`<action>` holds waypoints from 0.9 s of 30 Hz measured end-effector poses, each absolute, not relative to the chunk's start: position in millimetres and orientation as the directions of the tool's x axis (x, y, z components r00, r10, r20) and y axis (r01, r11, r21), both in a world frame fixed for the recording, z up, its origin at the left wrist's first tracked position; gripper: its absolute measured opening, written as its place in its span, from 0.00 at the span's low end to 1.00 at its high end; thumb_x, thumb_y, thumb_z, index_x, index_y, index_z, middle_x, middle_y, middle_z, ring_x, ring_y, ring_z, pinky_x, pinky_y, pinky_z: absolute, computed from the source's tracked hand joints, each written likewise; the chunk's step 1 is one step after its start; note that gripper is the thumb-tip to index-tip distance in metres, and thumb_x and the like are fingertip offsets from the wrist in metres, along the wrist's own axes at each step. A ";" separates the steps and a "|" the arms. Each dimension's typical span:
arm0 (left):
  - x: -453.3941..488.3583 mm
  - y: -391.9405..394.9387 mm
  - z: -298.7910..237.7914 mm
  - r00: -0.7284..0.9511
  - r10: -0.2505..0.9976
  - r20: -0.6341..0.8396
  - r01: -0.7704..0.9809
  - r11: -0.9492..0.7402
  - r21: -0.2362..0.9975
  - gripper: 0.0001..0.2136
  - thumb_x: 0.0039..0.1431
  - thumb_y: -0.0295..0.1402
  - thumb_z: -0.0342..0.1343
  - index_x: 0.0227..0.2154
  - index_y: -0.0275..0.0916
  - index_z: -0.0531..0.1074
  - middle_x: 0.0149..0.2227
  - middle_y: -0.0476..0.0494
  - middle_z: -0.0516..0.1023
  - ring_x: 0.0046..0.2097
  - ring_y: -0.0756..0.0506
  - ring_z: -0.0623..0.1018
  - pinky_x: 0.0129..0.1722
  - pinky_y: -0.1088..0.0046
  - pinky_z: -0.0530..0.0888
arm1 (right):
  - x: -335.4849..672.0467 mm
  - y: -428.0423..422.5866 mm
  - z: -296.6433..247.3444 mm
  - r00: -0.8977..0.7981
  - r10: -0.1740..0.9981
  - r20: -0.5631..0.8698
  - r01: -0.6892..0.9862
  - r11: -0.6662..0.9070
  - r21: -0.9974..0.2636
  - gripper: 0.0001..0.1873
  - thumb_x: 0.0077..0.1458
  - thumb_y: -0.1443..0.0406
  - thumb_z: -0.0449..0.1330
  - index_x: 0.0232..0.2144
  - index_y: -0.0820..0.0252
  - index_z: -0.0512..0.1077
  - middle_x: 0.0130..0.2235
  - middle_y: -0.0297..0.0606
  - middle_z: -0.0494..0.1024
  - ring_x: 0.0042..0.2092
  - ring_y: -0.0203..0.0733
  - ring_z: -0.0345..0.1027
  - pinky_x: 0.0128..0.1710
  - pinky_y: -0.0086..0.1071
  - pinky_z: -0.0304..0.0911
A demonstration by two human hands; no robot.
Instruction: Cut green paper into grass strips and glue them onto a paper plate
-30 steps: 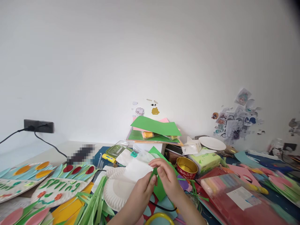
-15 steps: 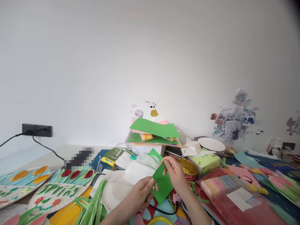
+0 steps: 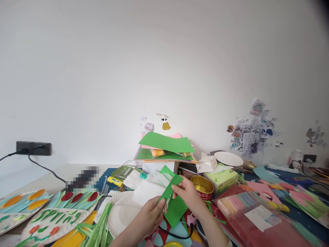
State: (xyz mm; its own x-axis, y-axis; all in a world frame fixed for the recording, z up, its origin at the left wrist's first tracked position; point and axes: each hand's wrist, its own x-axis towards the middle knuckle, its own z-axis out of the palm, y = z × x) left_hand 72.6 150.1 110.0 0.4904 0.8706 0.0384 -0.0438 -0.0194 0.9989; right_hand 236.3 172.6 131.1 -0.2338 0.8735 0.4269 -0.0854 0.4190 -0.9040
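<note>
Both my hands hold a piece of green paper (image 3: 174,209) low in the middle of the view. My left hand (image 3: 150,216) pinches its lower left edge with closed fingers. My right hand (image 3: 189,193) pinches a folded strip of it near the top. A white paper plate (image 3: 122,214) lies just left of my hands. A gold and red tin (image 3: 203,187) stands right behind my right hand.
Decorated plates with "Spring" lettering (image 3: 53,219) and green paper strips (image 3: 99,230) lie at left. A stack of coloured sheets (image 3: 166,147) sits by the wall. A tissue pack (image 3: 222,176), another plate (image 3: 228,158) and a plastic-wrapped packet (image 3: 254,216) fill the right. A cable (image 3: 43,166) runs from a wall socket.
My hands have pulled a little apart, and a strip of the green paper is now folded up between them. The camera has turned slightly to the right.
</note>
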 end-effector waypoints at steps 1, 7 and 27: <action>72.2 148.4 111.5 0.500 0.865 0.036 -0.014 -0.033 0.999 0.26 0.40 0.62 0.50 0.23 0.40 0.60 0.08 0.64 0.52 0.11 0.58 0.47 0.10 0.79 0.46 | 235.2 172.5 130.0 -0.204 0.885 0.418 -0.038 0.420 -0.907 0.20 0.46 0.53 0.63 0.35 0.61 0.68 0.21 0.29 0.70 0.22 0.35 0.65 0.28 0.31 0.62; 69.7 142.8 121.3 0.566 0.822 0.063 0.020 -0.089 0.996 0.22 0.49 0.57 0.46 0.31 0.40 0.59 0.13 0.56 0.69 0.13 0.53 0.65 0.15 0.79 0.59 | 225.4 167.1 127.0 -0.211 0.900 0.382 0.017 0.394 -0.919 0.18 0.46 0.55 0.62 0.35 0.59 0.66 0.21 0.28 0.70 0.22 0.38 0.67 0.27 0.32 0.62; 76.2 151.0 104.7 0.373 0.916 0.149 0.008 -0.163 0.987 0.25 0.46 0.61 0.44 0.24 0.40 0.59 0.08 0.62 0.57 0.09 0.57 0.51 0.09 0.80 0.47 | 218.3 165.4 124.2 -0.167 0.855 0.491 0.417 0.512 -0.751 0.17 0.53 0.56 0.53 0.18 0.55 0.55 0.18 0.27 0.62 0.22 0.37 0.62 0.22 0.28 0.53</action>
State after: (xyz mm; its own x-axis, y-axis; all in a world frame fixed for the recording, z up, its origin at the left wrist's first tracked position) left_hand 76.2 151.0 104.7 0.3730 0.9158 0.1489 0.0076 -0.1635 0.9865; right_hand 218.3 165.4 124.2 -0.1666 0.8552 0.4908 0.4174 0.5122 -0.7507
